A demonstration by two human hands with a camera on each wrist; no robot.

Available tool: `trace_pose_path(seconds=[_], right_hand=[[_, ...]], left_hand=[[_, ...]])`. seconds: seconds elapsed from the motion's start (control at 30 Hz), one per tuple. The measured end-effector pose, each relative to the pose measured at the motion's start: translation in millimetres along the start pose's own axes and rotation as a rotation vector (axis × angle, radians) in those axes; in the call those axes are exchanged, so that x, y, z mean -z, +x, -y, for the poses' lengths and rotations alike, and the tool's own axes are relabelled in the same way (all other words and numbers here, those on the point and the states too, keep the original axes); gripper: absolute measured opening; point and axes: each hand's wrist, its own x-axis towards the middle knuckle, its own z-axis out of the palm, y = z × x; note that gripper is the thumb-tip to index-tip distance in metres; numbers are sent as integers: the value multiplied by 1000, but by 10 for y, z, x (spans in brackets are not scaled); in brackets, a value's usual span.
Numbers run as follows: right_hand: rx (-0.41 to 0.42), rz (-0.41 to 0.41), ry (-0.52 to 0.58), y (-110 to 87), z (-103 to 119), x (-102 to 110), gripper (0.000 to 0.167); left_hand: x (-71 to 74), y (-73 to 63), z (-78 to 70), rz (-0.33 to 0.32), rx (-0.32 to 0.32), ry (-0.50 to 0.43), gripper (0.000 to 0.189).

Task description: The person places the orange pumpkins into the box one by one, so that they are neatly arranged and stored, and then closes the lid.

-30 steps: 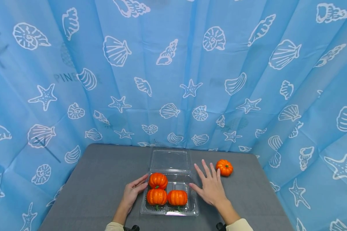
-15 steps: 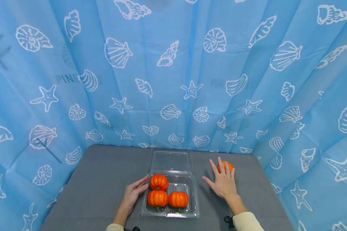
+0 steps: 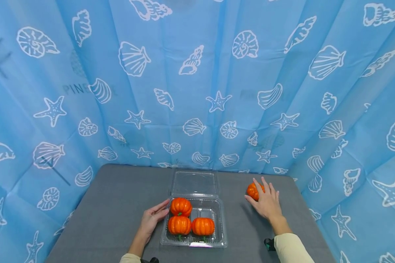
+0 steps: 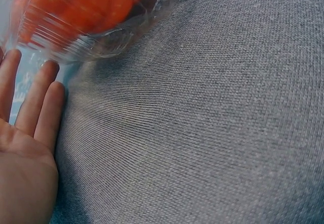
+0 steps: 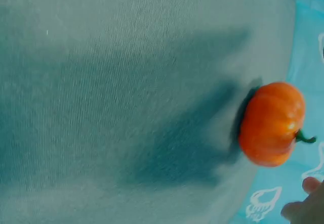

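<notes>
A clear plastic clamshell container [image 3: 222, 223] lies with its lid [image 3: 194, 184] folded back. Three small orange pumpkins stand in it: one at back left [image 3: 181, 206], one at front left [image 3: 179, 225], one at front right [image 3: 203, 226]. My left hand [image 3: 150, 221] is beside the container's left wall, fingers extended, fingertips right at the plastic in the left wrist view. Farther right, a fourth pumpkin [image 3: 252, 191] rests on the table. My right hand [image 3: 267, 204] reaches over its right side with spread fingers, partly hiding it. In the right wrist view this pumpkin [image 5: 273, 123] shows its green stem, fingertips [image 5: 306, 209] below it.
A grey cloth-covered table [image 3: 118, 197] carries everything. Behind it and along both sides hangs a blue curtain [image 3: 197, 91] with white seashell and starfish prints, close to the table's back edge.
My right hand has moved right from beside the container to the lone pumpkin, passing over it to its right side. The left hand and container have stayed put.
</notes>
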Motion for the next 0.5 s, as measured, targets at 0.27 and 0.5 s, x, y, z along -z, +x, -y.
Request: trace_pose_path(seconds=[0.27, 0.5], right_hand=[[-14, 60, 87, 53, -165, -76, 82], [-108, 155, 142, 109, -271, -63, 81]], left_hand=[[43, -17, -22, -12, 12, 12, 50], [-19, -9, -45, -23, 25, -17, 48]])
